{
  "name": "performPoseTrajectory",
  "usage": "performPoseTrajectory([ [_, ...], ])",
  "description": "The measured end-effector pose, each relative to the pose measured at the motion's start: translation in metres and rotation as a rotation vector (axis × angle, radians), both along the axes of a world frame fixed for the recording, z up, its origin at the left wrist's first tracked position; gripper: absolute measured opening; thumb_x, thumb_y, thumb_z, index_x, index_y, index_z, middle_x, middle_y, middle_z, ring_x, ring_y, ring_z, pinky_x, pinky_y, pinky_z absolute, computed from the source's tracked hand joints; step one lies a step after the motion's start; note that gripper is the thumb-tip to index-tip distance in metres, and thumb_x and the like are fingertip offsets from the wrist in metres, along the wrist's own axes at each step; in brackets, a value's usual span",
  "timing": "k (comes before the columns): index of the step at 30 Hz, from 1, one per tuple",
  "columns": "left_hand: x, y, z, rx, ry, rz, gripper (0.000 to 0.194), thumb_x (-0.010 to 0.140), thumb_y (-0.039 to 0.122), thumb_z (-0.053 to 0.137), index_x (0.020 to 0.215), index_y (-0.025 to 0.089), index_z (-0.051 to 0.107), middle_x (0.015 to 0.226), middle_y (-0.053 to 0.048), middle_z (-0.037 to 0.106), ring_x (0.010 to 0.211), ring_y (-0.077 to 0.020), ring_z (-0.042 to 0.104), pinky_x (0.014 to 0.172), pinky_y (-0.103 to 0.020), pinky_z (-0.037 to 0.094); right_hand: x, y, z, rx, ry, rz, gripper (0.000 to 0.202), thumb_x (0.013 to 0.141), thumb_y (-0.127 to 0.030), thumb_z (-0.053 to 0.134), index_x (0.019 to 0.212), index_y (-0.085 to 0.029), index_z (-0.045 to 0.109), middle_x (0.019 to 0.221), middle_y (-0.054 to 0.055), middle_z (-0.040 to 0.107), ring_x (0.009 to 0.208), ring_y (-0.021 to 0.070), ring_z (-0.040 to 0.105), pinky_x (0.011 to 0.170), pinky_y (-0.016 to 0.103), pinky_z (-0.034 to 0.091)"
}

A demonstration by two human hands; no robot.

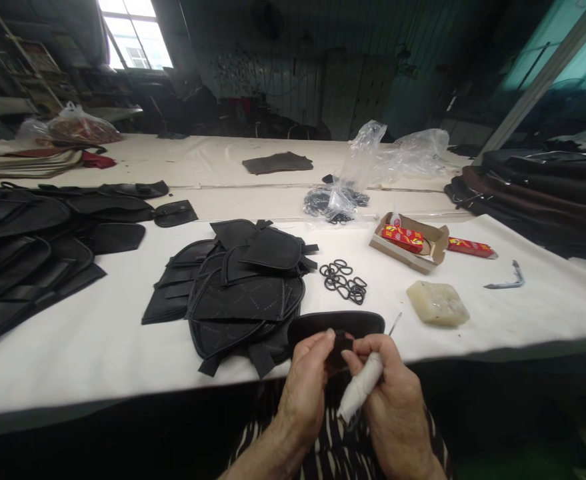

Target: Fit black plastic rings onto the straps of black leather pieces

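Observation:
Close to the table's front edge, my left hand [305,380] is closed on a black bag piece [337,321] with a rounded, bound edge. The fingertips of my right hand [395,393] pinch a short black strap at the same piece. Also in my right hand is an awl [360,390] with a white-wrapped handle, its thin metal tip pointing up and away. My fingers partly cover the strap. Several black D-shaped rings [343,281] lie just beyond my hands. To their left is a heap of black bag pieces [243,293] with strap ends sticking out.
Right of the rings are a yellowish wax block [437,303], an open cardboard box [407,243] with red packets, and a bent grey tool [510,279]. Plastic bags [367,167] lie behind. More black pieces [27,247] cover the left; dark stacked material [547,193] stands right.

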State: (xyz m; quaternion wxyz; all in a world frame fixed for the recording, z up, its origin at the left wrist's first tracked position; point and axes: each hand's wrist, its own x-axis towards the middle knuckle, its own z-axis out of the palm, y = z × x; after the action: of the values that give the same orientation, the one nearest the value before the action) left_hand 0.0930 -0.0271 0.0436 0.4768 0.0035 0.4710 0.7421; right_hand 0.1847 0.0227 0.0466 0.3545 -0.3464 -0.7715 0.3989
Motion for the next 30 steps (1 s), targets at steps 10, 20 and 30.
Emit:
performPoseTrajectory([
  [10, 0.007, -0.007, 0.008, -0.04, 0.165, -0.027, 0.026, 0.076, 0.042, 0.062, 0.074, 0.015, 0.064, 0.07, -0.001, 0.061, 0.071, -0.0153, 0.054, 0.064, -0.023, 0.04, -0.005, 0.009, 0.006, 0.068, -0.095, -0.041, 0.01, 0.083, -0.029, 0.054, 0.076, -0.023, 0.051, 0.062, -0.005, 0.064, 0.047, 0.0098, 0.058, 0.044, 0.015, 0.045],
  [20, 0.01, -0.005, 0.011, -0.059, 0.264, -0.144, 0.027, 0.081, 0.039, 0.055, 0.068, 0.015, 0.053, 0.064, 0.002, 0.046, 0.061, -0.01, 0.037, 0.055, -0.021, 0.032, -0.003, 0.012, 0.009, 0.066, -0.139, 0.0, 0.013, 0.083, -0.031, 0.05, 0.074, -0.022, 0.049, 0.056, -0.004, 0.06, 0.044, 0.0111, 0.055, 0.042, 0.018, 0.044],
  [30, 0.011, 0.0, 0.004, -0.088, 0.267, -0.102, 0.036, 0.079, 0.045, 0.057, 0.06, 0.017, 0.045, 0.055, 0.005, 0.035, 0.053, -0.0083, 0.029, 0.048, -0.022, 0.026, -0.006, 0.014, 0.007, 0.018, -0.194, 0.007, 0.016, 0.083, -0.033, 0.05, 0.071, -0.022, 0.048, 0.053, -0.004, 0.056, 0.042, 0.0115, 0.051, 0.041, 0.019, 0.041],
])
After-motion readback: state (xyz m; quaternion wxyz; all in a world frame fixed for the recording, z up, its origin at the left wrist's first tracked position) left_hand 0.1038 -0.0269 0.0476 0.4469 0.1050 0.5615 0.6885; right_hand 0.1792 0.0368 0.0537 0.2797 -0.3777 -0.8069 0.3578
